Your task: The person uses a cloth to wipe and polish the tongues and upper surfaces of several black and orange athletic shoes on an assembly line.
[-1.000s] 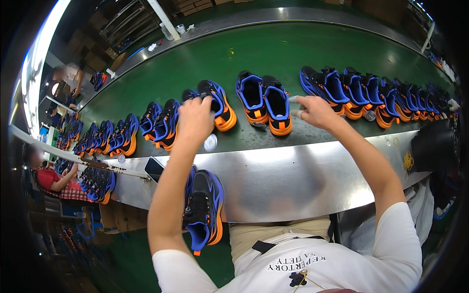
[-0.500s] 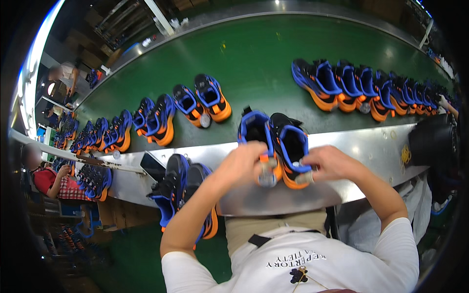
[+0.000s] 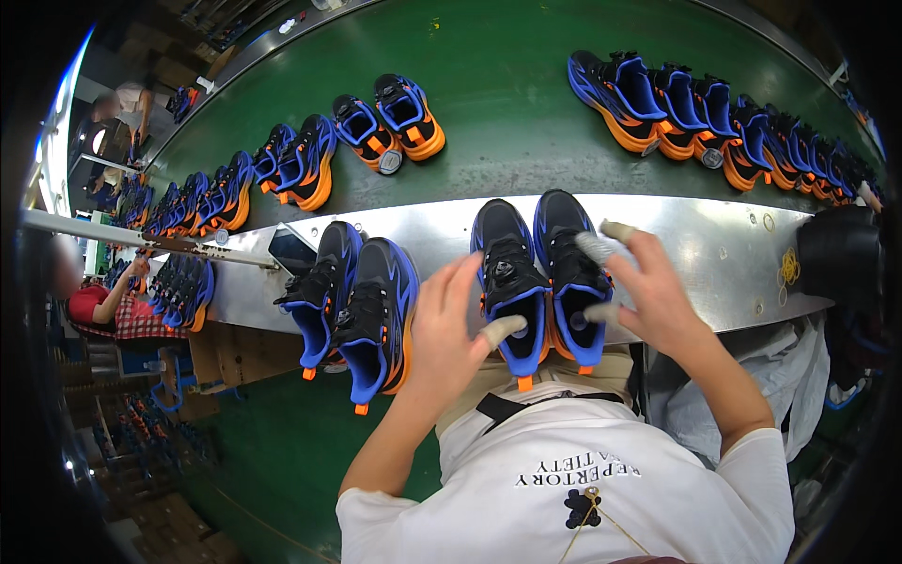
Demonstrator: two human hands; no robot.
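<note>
A pair of black, blue and orange sneakers (image 3: 536, 273) lies on the steel ledge (image 3: 714, 254) right in front of me, heels hanging over its near edge. My left hand (image 3: 451, 329) hovers at the left shoe, fingers spread, holding nothing. My right hand (image 3: 644, 287) is open over the right shoe, with taped fingertips. A second pair of the same sneakers (image 3: 352, 305) rests at the ledge's edge to the left.
A green conveyor belt (image 3: 507, 103) runs behind the ledge with several more pairs, one (image 3: 390, 122) at the centre left and a row (image 3: 714, 113) at the right. A dark phone (image 3: 291, 249) lies on the ledge. Another person (image 3: 103, 305) sits far left.
The pair has come off the belt and now lies flat on the ledge. Both my hands have let go of it and opened above the shoes.
</note>
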